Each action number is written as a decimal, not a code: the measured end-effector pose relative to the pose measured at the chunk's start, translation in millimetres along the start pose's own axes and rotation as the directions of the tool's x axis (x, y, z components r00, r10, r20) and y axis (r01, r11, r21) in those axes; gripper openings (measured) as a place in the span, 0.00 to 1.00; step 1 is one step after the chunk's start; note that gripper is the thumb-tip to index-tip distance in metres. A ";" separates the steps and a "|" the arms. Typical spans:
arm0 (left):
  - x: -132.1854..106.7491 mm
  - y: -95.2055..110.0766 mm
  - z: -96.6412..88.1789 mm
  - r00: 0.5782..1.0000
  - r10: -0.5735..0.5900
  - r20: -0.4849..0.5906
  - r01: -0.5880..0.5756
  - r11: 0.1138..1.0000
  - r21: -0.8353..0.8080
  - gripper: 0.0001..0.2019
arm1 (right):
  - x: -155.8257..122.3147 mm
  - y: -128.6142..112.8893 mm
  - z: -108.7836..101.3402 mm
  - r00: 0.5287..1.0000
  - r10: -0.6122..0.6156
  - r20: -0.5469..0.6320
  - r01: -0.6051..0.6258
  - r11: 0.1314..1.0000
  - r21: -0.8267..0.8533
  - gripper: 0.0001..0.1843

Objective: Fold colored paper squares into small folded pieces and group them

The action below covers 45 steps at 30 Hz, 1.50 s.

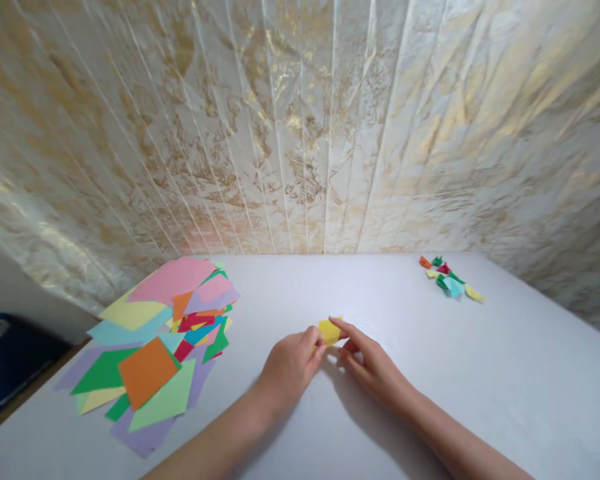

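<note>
- The yellow piece of paper is in the lower middle of the frame
- The left hand is closed in a pinch on its left edge
- The right hand lays the index finger at its right side; whether the thumb also grips, I cannot tell
- Coloured paper sheets lie at lower left, small folded papers at middle right

Bright, diffuse light, edges stretched
Gold-patterned curtain glints; a soft shadow falls on the counter beside the right hand.
</note>
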<state>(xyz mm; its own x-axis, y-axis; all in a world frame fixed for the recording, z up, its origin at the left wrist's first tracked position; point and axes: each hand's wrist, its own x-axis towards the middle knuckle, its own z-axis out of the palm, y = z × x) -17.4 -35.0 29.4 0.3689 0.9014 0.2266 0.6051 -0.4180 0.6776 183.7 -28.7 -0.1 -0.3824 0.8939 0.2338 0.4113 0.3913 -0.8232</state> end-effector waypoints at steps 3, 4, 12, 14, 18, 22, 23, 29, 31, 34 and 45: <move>13.8 0.6 20.5 0.998 -0.046 0.040 0.053 0.980 -0.193 0.05 | 3.5 2.9 -4.5 0.999 -0.044 0.006 0.045 0.994 -0.104 0.18; 16.7 -1.6 24.2 0.998 -0.061 0.033 0.067 0.968 -0.243 0.05 | 4.6 4.3 -5.8 0.999 -0.038 -0.002 0.038 0.992 -0.123 0.15; 23.9 -38.6 26.5 0.952 -0.259 -0.165 0.154 0.869 -0.471 0.17 | 9.0 2.9 -10.7 0.997 0.076 0.024 -0.078 0.994 0.072 0.09; 25.0 -42.2 25.2 0.959 -0.262 -0.106 0.175 0.845 -0.505 0.17 | 8.4 0.2 -9.8 0.995 0.083 0.057 -0.088 0.991 0.096 0.10; 27.2 -41.0 24.8 0.970 -0.239 0.036 0.222 0.820 -0.528 0.14 | 6.8 -1.2 -8.0 0.992 0.093 0.090 -0.102 0.990 0.093 0.16; 27.8 -39.1 24.3 0.960 -0.261 0.103 0.273 0.780 -0.563 0.14 | 7.9 -1.9 -8.9 0.993 0.069 0.095 -0.082 0.987 0.136 0.21; 27.7 -38.4 23.8 0.959 -0.265 0.104 0.275 0.774 -0.570 0.14 | 8.5 -2.3 -9.4 0.993 0.065 0.095 -0.079 0.985 0.151 0.23; 27.5 -30.6 20.6 0.942 -0.300 0.149 0.330 0.759 -0.562 0.14 | 9.7 -3.8 -11.1 0.989 0.064 0.134 -0.090 0.976 0.196 0.28; 27.8 -29.4 20.1 0.944 -0.300 0.134 0.323 0.768 -0.553 0.14 | 9.4 -3.2 -9.8 0.989 0.066 0.130 -0.093 0.972 0.215 0.29; 27.9 -30.3 19.4 0.952 -0.281 0.120 0.300 0.781 -0.548 0.14 | 9.4 -0.2 -6.0 0.993 0.082 0.088 -0.099 0.974 0.203 0.29; 25.4 -28.8 20.3 0.957 -0.241 0.163 0.291 0.806 -0.516 0.14 | 9.8 9.0 -6.4 0.984 0.180 -0.020 -0.176 0.978 0.114 0.24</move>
<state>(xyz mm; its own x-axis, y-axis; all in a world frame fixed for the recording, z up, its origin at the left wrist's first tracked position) -11.1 -2.3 1.4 0.3220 0.9448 -0.0604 0.2310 -0.0166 0.9728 189.0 -15.0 -1.9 -0.2860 0.9538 0.0923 0.3750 0.2000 -0.9052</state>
